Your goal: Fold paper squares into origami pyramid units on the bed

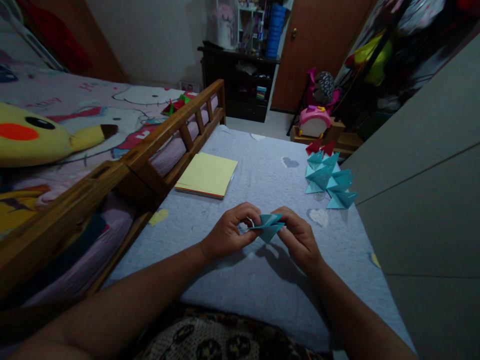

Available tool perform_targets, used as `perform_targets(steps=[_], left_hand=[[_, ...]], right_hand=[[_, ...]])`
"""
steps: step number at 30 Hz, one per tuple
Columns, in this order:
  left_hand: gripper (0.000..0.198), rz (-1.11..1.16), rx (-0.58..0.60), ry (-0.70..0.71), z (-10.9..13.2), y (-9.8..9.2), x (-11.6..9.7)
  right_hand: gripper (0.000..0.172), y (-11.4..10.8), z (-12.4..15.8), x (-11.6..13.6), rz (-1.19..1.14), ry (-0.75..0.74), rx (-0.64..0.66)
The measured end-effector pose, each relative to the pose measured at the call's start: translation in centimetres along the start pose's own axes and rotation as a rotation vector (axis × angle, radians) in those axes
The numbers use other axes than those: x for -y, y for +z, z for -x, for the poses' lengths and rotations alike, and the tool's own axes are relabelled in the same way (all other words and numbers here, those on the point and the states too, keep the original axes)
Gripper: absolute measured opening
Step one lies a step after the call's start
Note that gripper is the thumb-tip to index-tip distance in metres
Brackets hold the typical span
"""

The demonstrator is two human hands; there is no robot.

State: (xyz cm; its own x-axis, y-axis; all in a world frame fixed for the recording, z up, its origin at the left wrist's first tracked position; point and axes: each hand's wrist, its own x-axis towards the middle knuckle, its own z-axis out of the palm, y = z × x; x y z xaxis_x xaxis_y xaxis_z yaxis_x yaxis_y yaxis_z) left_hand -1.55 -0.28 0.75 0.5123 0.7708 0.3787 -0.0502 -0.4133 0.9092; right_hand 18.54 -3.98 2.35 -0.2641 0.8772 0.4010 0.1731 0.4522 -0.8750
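The mattress (243, 285) in front of me, under a pale blue sheet printed with hearts, runs alongside a wooden bed frame (176, 130) on my left. A stack of yellow paper (207, 175) lies flat on it near the frame, a small yellow scrap (159, 216) closer to me. Near the right edge rests a pile of teal folded pieces (327, 179), red ones (318, 147) at its far end.
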Motion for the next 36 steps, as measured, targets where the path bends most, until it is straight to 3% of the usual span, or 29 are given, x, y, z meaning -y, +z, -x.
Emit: perform_targets(steps=[6, 10, 23, 29, 36], left_hand=[[0.052, 0.268, 0.071, -0.228, 0.2, 0.4, 1.2], [0.034, 0.419, 0.128, -0.342, 0.0, 0.6, 1.6], [0.018, 0.356, 0.222, -0.451, 0.0, 0.4, 1.2], [0.015, 0.322, 0.268, -0.441, 0.0, 0.3, 1.1], [0.006, 0.218, 0.293, -0.329, -0.2, 0.1, 1.0]], right_hand=[[0.009, 0.3, -0.1, -0.4, 0.071, -0.011, -0.018], [0.01, 0.3, -0.1, -0.3, 0.084, -0.001, -0.001], [0.013, -0.1, -0.1, -0.1, 0.057, 0.012, -0.028], [0.015, -0.4, -0.1, 0.0, 0.065, -0.007, -0.047], [0.015, -0.4, -0.1, 0.1, 0.063, -0.002, -0.045]])
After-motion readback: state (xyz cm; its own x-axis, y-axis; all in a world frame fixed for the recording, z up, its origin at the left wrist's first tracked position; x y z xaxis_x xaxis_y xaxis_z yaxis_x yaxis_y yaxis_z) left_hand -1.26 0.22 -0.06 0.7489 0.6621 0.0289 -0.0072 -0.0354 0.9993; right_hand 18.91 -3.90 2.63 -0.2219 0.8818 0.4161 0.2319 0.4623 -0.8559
